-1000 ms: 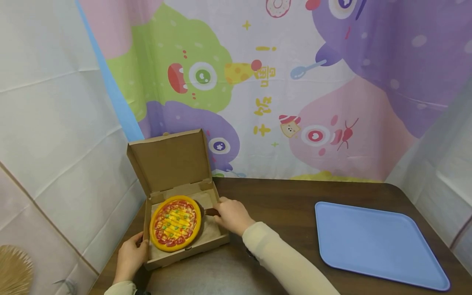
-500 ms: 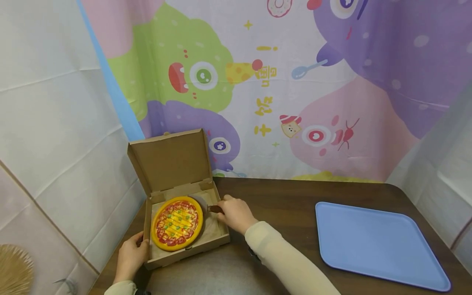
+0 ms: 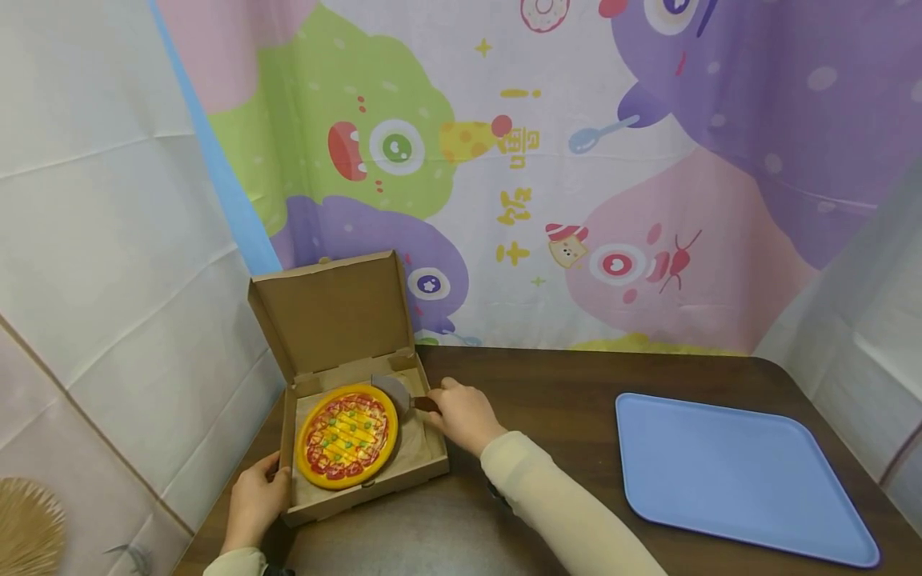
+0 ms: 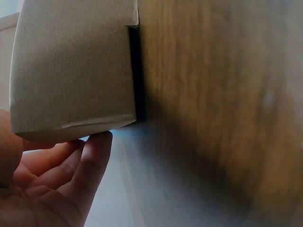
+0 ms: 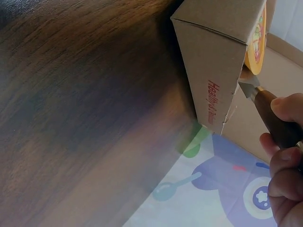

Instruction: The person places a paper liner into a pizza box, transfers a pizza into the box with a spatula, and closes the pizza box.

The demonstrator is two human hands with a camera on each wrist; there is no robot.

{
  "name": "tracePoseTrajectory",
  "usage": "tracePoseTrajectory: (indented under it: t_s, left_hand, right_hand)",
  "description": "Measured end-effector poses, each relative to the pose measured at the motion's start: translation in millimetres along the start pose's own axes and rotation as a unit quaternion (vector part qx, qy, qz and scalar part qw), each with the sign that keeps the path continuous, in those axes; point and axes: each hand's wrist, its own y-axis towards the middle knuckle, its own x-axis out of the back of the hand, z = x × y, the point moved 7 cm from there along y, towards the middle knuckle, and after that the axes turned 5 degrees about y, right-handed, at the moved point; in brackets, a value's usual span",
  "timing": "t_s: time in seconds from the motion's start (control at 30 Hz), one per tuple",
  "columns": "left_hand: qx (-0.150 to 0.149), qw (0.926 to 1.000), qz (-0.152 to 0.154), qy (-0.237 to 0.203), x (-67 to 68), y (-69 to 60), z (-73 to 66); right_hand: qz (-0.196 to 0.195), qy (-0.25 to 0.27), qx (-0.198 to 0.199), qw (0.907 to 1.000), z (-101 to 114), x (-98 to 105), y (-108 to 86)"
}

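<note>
A toy pizza (image 3: 347, 437) with a yellow rim lies in a cardboard box (image 3: 338, 506) whose lid stands up at the back. My right hand (image 3: 467, 416) holds a pizza server by its dark handle (image 5: 273, 118); its metal blade (image 3: 391, 391) is beside the pizza's upper right edge, inside the box. At the box's left front corner my left hand (image 3: 255, 502) grips the side wall. In the left wrist view the left hand's fingers (image 4: 94, 156) lie against the underside of the cardboard wall (image 4: 75, 71), and its thumb is partly hidden.
A blue tray (image 3: 735, 472) lies on the right of the dark wooden table (image 3: 533, 400). Behind the table hangs a curtain (image 3: 519, 304) with cartoon figures. White cloth (image 3: 130, 240) covers the left wall, and a tan fringed object (image 3: 29, 524) shows at the lower left.
My right hand has moved slightly right and up, drawing the blade out from beneath the pizza so that more of it shows. The pizza has shifted a little right. My left hand stays put.
</note>
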Motion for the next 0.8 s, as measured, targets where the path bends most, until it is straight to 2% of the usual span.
tracePoseTrajectory:
  t_s: [0.3,0.8]
  left_hand:
    - [-0.001,1.0,0.0,0.002,-0.7,0.8,1.2]
    - [-0.006,1.0,-0.005,0.003,1.3,-0.8,-1.1]
  right_hand:
    - [-0.008,-0.013,-0.006,0.9999,-3.3,-1.1,-0.4]
    - [-0.033,0.0,-0.008,0.9994,-7.4,-0.2,-1.0]
